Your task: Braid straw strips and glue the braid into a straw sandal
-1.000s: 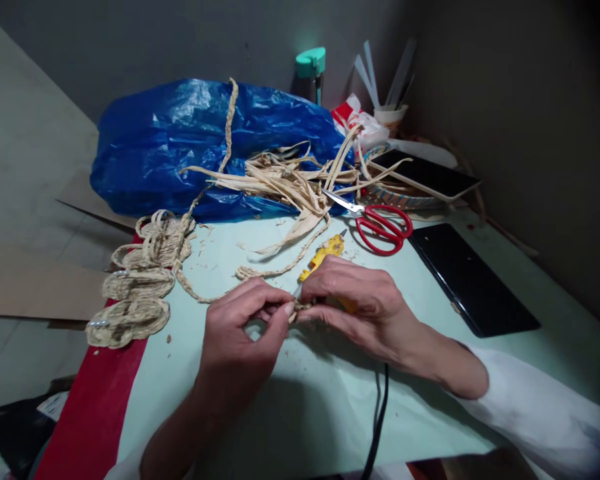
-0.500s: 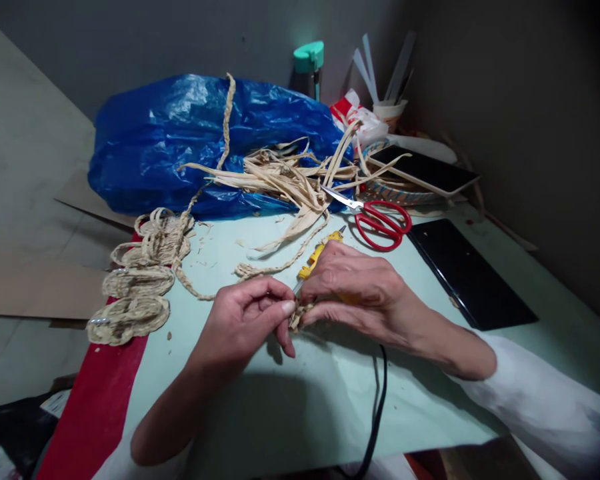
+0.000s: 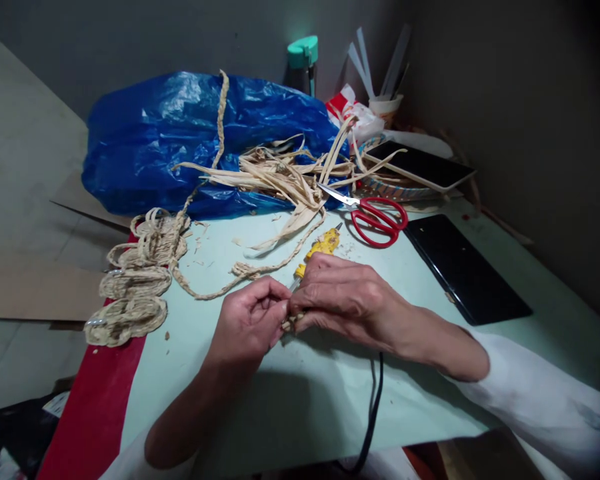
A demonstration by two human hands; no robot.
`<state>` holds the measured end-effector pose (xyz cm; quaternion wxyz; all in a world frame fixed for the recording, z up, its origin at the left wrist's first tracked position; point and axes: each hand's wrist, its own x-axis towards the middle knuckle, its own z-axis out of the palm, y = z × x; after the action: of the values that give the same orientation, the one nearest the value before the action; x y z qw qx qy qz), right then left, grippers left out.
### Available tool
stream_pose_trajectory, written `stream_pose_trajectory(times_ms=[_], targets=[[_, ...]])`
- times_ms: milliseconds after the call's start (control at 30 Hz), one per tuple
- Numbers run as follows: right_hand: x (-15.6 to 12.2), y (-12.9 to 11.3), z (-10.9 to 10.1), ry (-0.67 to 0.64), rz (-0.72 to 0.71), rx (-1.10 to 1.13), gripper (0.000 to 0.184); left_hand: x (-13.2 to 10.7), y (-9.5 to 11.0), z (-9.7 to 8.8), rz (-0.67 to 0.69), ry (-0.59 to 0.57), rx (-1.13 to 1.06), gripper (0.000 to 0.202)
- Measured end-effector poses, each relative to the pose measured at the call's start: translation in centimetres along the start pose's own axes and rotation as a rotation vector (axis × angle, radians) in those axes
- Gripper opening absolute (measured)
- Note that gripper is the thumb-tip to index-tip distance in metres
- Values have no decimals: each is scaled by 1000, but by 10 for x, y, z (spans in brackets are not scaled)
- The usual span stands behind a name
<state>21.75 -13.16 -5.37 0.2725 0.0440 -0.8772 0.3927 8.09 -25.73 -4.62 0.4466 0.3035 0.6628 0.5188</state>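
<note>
My left hand and my right hand meet over the table, fingertips pinched together on a small piece of braided straw. Most of that piece is covered by my fingers. Just beyond my right hand lies a yellow glue gun, its dark nozzle pointing away and its clear glue stick showing near my fingertips. Part of the gun is hidden by the hand. A long straw braid winds across the table behind my left hand. Red-handled scissors lie open past the glue gun.
Looped straw-braid pieces sit in a row along the red strip at left. A blue plastic bag with loose dry strips fills the back. At right lie a black flat panel and a tablet on a basket.
My fingertips have drawn closer together, and my left fingers have curled in more tightly around the straw piece. More of the glue gun shows. The whole view has shifted slightly.
</note>
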Motion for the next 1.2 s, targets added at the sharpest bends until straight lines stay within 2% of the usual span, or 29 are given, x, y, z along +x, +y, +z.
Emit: stream_pose_trajectory(times_ms=[133, 200, 267, 467, 600, 667, 733, 867, 933, 1033, 1100, 1200], targets=[[-2, 1, 9, 112, 16, -94, 13, 3, -3, 0, 78, 58, 51, 11], [-4, 2, 12, 131, 27, -142, 12, 4, -6, 0, 101, 101, 10, 10], [-5, 3, 13, 151, 32, -171, 12, 4, -8, 1, 66, 135, -86, 11], [-5, 4, 14, 323, 10, -152, 9, 7, -6, -4, 15, 34, -212, 17], [-4, 4, 13, 328, -9, -130, 9, 7, -3, -7, -95, 1, -283, 21], [-4, 4, 13, 306, -3, -110, 11, 5, -2, -7, -99, -2, -260, 19], [-4, 3, 14, 284, 26, -97, 14, 2, -1, -7, -37, 43, -176, 16], [-3, 1, 17, 273, 115, -54, 22, -1, 2, -7, 170, 140, 42, 13], [0, -1, 17, 271, 219, 13, 23, -2, 3, -7, 251, 152, 113, 14], [4, -5, 10, 229, 458, 184, 22, -3, 5, -6, 356, 199, 177, 17], [6, -8, 3, 177, 560, 292, 30, -5, 5, -4, 440, 252, 205, 19], [8, -11, -4, 34, 554, 230, 28, -7, 5, 2, 515, 281, 242, 18]])
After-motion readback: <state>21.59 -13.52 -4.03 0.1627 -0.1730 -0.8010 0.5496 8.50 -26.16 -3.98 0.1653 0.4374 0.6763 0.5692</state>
